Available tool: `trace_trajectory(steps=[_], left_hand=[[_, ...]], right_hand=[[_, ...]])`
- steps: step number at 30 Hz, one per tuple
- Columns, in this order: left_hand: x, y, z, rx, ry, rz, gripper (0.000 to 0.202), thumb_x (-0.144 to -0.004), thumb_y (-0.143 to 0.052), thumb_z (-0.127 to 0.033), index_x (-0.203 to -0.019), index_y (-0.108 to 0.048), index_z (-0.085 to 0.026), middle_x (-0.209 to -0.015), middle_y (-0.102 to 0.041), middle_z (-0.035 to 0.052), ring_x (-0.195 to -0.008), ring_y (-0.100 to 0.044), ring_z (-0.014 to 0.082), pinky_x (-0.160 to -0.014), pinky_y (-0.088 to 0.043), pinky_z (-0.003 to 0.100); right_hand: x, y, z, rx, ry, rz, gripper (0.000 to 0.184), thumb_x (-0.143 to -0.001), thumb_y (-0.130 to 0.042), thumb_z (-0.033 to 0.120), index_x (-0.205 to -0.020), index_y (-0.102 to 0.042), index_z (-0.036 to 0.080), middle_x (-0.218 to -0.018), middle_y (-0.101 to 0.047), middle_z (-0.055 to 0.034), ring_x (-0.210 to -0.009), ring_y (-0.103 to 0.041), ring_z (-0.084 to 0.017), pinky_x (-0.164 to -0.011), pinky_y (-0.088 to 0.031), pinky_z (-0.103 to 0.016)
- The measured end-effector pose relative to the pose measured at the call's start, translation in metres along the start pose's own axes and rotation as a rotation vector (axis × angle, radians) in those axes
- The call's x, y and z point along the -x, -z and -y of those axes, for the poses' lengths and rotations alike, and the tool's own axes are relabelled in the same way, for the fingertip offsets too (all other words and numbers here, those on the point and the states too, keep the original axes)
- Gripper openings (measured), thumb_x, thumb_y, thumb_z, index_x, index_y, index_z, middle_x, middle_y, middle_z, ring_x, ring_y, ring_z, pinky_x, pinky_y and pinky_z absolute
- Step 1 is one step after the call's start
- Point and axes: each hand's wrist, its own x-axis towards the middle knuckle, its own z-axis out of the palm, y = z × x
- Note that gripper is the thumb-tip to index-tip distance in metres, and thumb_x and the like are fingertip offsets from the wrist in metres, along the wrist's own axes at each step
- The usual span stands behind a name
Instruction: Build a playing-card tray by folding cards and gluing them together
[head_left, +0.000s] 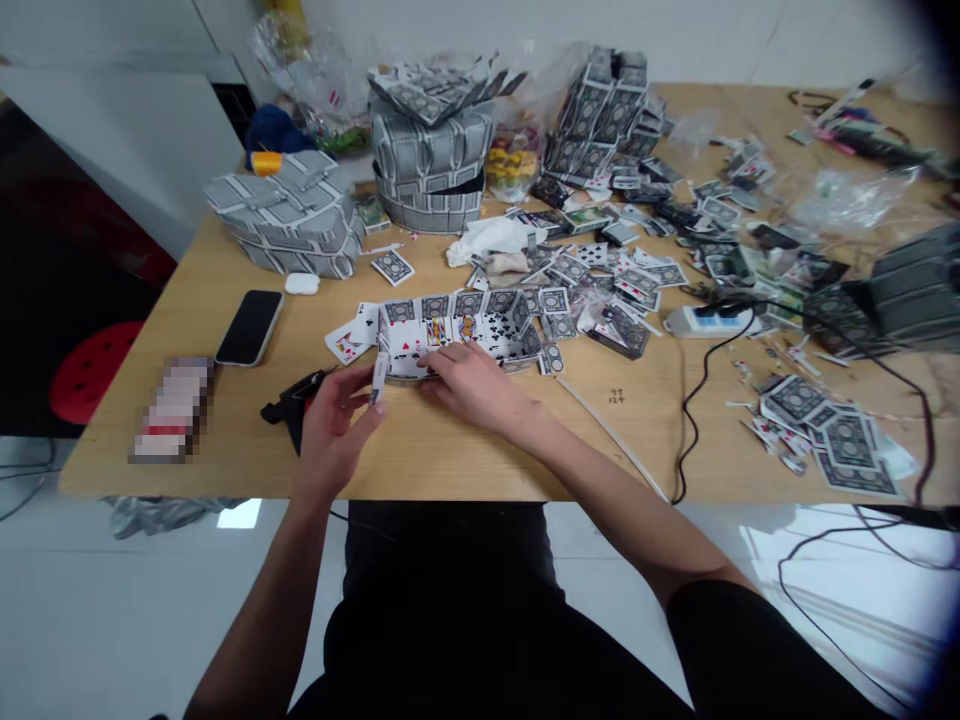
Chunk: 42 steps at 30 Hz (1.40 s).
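Clock directions are taken from the two hands as dial centre, with 12 o'clock pointing away from me.

1. At centre, the left hand (334, 425) pinches a small folded playing card (379, 380) between thumb and fingertips. It holds the card upright, just clear of the light wooden table (465, 460). I judge that the pinch keeps the fold shut.
2. Just beside it, the right hand (469, 385) lies palm down with its fingers loosely spread. The fingertips rest on the near edge of the open tray of joined playing cards (457, 330), which sits at 12 o'clock. I judge that this contact steadies the light tray on the table.
3. At 9 o'clock, a black glue gun (289, 402) lies on its side, partly hidden by the left hand and within easy reach.
4. At 10 o'clock, a black smartphone (250, 327) lies flat, apart from the cards.
5. At 2 o'clock, a white power strip (705, 320) feeds a black cable toward the near edge.
6. From 12 to 2 o'clock, loose playing cards (637, 280) lie scattered.
7. Farthest, from 11 to 12 o'clock, grey card-built boxes (289, 215) stand well clear of the hands.
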Motion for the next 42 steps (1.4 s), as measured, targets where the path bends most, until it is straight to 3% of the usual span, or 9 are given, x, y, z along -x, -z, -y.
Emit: trace_trajectory(steps=[4, 10, 13, 16, 22, 28, 32, 39, 42], left_hand=[[-0.003, -0.002, -0.004, -0.033, 0.028, -0.066, 0.048, -0.079, -0.092, -0.037, -0.120, -0.071, -0.022, -0.124, -0.079, 0.0086, -0.106, -0.078, 0.0247, -0.098, -0.062, 0.039], [-0.005, -0.005, -0.003, -0.087, -0.033, -0.115, 0.025, -0.092, -0.083, -0.040, -0.108, -0.074, -0.023, -0.115, -0.081, 0.0060, -0.103, -0.078, 0.0240, -0.099, -0.063, 0.039], [-0.006, -0.006, -0.001, -0.040, 0.000, -0.096, 0.032, -0.099, -0.073, -0.048, -0.116, -0.073, -0.021, -0.116, -0.080, 0.0086, -0.101, -0.079, 0.0229, -0.081, -0.066, 0.033], [-0.002, -0.006, 0.000, -0.005, 0.034, -0.071, 0.047, -0.104, -0.063, -0.058, -0.133, -0.069, -0.021, -0.116, -0.079, 0.0107, -0.080, -0.077, 0.0174, -0.056, -0.056, 0.023], [0.009, -0.005, 0.000, 0.038, 0.118, -0.079, 0.058, -0.104, -0.056, -0.066, -0.137, -0.068, -0.021, -0.107, -0.077, 0.0098, -0.054, -0.066, 0.0106, -0.042, -0.042, 0.021], [0.017, -0.007, 0.004, 0.071, 0.308, -0.037, 0.043, -0.083, -0.081, -0.043, -0.112, -0.061, -0.019, -0.078, -0.075, 0.0013, -0.052, -0.067, 0.0151, -0.043, -0.047, 0.021], [0.017, -0.010, 0.010, 0.019, 0.310, -0.070, 0.052, -0.078, -0.083, -0.035, -0.118, -0.052, -0.023, -0.070, -0.072, -0.0045, -0.048, -0.068, 0.0178, -0.043, -0.053, 0.024], [0.011, -0.014, 0.026, -0.122, 0.267, -0.082, 0.028, -0.085, -0.078, -0.041, -0.103, -0.072, -0.020, -0.091, -0.081, 0.0061, -0.067, -0.078, 0.0213, -0.059, -0.064, 0.032], [0.012, -0.015, 0.026, -0.209, 0.193, -0.063, 0.030, -0.089, -0.073, -0.042, -0.106, -0.083, -0.020, -0.097, -0.084, 0.0082, -0.076, -0.078, 0.0222, -0.069, -0.064, 0.034]], right_hand=[[-0.002, 0.000, 0.001, 0.034, 0.000, 0.046, 0.017, -0.108, -0.061, 0.021, -0.118, -0.072, 0.014, -0.117, -0.078, -0.0142, -0.109, -0.070, -0.027, -0.098, -0.042, -0.037], [-0.005, -0.005, 0.001, 0.091, 0.004, 0.068, 0.017, -0.109, -0.059, 0.025, -0.116, -0.071, 0.016, -0.117, -0.078, -0.0130, -0.102, -0.071, -0.026, -0.088, -0.045, -0.035], [-0.006, -0.004, 0.003, 0.108, -0.003, 0.092, 0.019, -0.110, -0.056, 0.026, -0.116, -0.071, 0.017, -0.119, -0.078, -0.0123, -0.099, -0.073, -0.026, -0.080, -0.045, -0.035], [-0.006, 0.001, 0.005, 0.107, -0.002, 0.095, 0.020, -0.111, -0.054, 0.027, -0.115, -0.071, 0.017, -0.119, -0.078, -0.0121, -0.098, -0.073, -0.026, -0.078, -0.044, -0.034], [-0.007, 0.014, 0.006, 0.084, -0.034, 0.090, 0.023, -0.113, -0.051, 0.028, -0.116, -0.070, 0.016, -0.120, -0.078, -0.0139, -0.099, -0.073, -0.026, -0.078, -0.043, -0.034], [-0.006, 0.021, 0.004, 0.046, -0.043, 0.090, 0.022, -0.113, -0.051, 0.027, -0.115, -0.070, 0.016, -0.117, -0.078, -0.0141, -0.096, -0.072, -0.025, -0.075, -0.039, -0.032], [-0.006, 0.021, 0.000, -0.001, -0.028, 0.053, 0.022, -0.112, -0.052, 0.027, -0.114, -0.071, 0.016, -0.112, -0.078, -0.0129, -0.095, -0.070, -0.024, -0.078, -0.039, -0.032], [-0.008, 0.020, -0.008, -0.124, -0.014, -0.002, 0.017, -0.108, -0.057, 0.025, -0.113, -0.071, 0.017, -0.110, -0.078, -0.0114, -0.097, -0.069, -0.025, -0.083, -0.042, -0.032], [-0.008, 0.019, -0.009, -0.126, -0.005, -0.009, 0.018, -0.108, -0.056, 0.025, -0.112, -0.072, 0.017, -0.109, -0.078, -0.0115, -0.095, -0.069, -0.025, -0.082, -0.043, -0.032]])
